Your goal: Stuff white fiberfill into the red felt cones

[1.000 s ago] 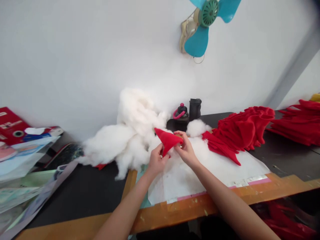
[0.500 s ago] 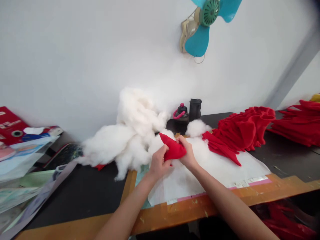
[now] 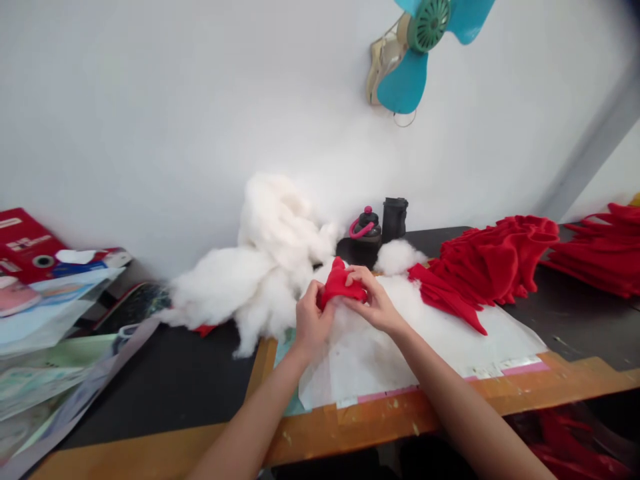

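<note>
Between my two hands is a small red fabric piece (image 3: 340, 283), puffed out, its narrow tip pointing up and away from me. My left hand (image 3: 314, 317) pinches its left side, fingers curled. On the other side my right hand (image 3: 373, 300) grips it, with fingers over the top and thumb beneath. Whether stuffing is inside cannot be seen. White fluffy stuffing (image 3: 360, 333) lies just below the hands on a white sheet (image 3: 480, 340). A large heap of the same stuffing (image 3: 270, 233) rises behind and to the left.
Stacked red fabric pieces (image 3: 490, 260) lie to the right, with another red stack (image 3: 605, 253) farther over. A pink-handled bottle (image 3: 367, 230) and a black container (image 3: 395, 217) stand at the back. Plastic packets (image 3: 55, 333) crowd the left. A fan (image 3: 415, 60) hangs on the wall.
The red fabric piece has been turned, so its tip points away rather than up-left. Both hands have shifted their grip, the right fingers now lying over the top.
</note>
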Action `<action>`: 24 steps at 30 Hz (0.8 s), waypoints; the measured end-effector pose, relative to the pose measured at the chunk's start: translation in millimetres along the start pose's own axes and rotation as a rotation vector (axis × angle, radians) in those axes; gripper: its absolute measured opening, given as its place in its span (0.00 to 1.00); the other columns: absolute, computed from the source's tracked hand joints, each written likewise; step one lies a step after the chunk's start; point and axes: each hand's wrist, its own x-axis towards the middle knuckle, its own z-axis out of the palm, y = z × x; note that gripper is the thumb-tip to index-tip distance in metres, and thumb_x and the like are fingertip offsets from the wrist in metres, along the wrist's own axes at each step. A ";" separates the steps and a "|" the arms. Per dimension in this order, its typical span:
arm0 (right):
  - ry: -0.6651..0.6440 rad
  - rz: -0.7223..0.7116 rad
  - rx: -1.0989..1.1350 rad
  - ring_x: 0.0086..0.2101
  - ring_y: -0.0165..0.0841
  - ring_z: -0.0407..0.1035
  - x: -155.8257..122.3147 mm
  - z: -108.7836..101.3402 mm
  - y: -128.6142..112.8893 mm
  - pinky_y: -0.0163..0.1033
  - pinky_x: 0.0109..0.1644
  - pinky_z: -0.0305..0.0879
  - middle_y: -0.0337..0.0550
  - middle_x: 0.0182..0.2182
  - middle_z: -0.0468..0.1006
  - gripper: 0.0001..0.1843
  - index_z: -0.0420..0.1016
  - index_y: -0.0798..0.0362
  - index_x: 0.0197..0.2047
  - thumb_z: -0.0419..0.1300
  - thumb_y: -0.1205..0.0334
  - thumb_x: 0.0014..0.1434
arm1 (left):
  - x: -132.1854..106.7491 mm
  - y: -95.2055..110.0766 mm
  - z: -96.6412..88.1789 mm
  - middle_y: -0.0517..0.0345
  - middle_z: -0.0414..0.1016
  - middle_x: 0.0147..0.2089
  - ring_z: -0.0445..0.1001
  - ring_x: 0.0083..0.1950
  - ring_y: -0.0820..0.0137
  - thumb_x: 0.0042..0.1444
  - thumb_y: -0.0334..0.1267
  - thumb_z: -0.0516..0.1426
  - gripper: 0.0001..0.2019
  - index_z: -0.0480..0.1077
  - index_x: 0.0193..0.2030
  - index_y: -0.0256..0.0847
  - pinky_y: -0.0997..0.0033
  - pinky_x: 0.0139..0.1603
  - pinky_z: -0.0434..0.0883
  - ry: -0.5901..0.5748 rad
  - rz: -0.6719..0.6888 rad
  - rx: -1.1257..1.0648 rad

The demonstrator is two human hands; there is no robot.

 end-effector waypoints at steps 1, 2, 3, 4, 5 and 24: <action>0.039 0.012 -0.012 0.47 0.39 0.64 0.2 1.3 2.5 0.42 0.48 0.62 0.47 0.43 0.68 0.08 0.64 0.50 0.33 0.60 0.65 0.52 | 0.4 0.6 -1.1 0.65 0.61 0.26 0.60 0.27 0.74 0.53 0.31 0.54 0.03 0.60 0.32 0.41 0.74 0.28 0.57 -0.002 0.030 0.015; 0.093 0.024 -0.032 0.43 0.37 0.64 -0.1 3.0 5.9 0.40 0.43 0.62 0.45 0.38 0.67 0.09 0.60 0.51 0.29 0.60 0.66 0.50 | -0.4 1.6 -1.5 0.64 0.62 0.27 0.61 0.28 0.73 0.54 0.30 0.53 0.03 0.61 0.32 0.41 0.73 0.29 0.58 -0.016 0.080 0.038; 0.150 0.033 -0.061 0.38 0.35 0.63 -0.7 4.8 9.7 0.38 0.39 0.60 0.42 0.34 0.65 0.12 0.56 0.51 0.25 0.59 0.68 0.49 | -2.2 2.9 -1.1 0.62 0.62 0.27 0.62 0.29 0.72 0.55 0.30 0.52 0.04 0.61 0.31 0.40 0.72 0.30 0.58 -0.041 0.147 0.065; 0.202 0.044 -0.096 0.33 0.33 0.61 -1.6 6.4 13.3 0.36 0.35 0.57 0.40 0.31 0.62 0.14 0.52 0.50 0.24 0.57 0.70 0.48 | -4.9 4.4 -0.2 0.61 0.62 0.28 0.62 0.30 0.71 0.57 0.30 0.51 0.05 0.61 0.30 0.41 0.71 0.31 0.58 -0.077 0.225 0.091; 0.253 0.059 -0.134 0.30 0.31 0.58 -2.7 7.7 16.3 0.36 0.32 0.53 0.38 0.28 0.60 0.14 0.49 0.50 0.22 0.55 0.71 0.47 | -8.1 6.3 1.2 0.59 0.62 0.28 0.63 0.31 0.70 0.58 0.30 0.51 0.07 0.60 0.29 0.41 0.69 0.32 0.59 -0.127 0.306 0.111; 0.215 -0.058 -0.271 0.37 0.34 0.66 -9.3 10.0 10.1 0.36 0.37 0.62 0.41 0.36 0.69 0.16 0.64 0.50 0.37 0.50 0.76 0.46 | -3.4 4.2 3.6 0.58 0.70 0.36 0.69 0.37 0.68 0.47 0.27 0.53 0.11 0.65 0.39 0.40 0.72 0.38 0.65 -0.085 0.207 -0.064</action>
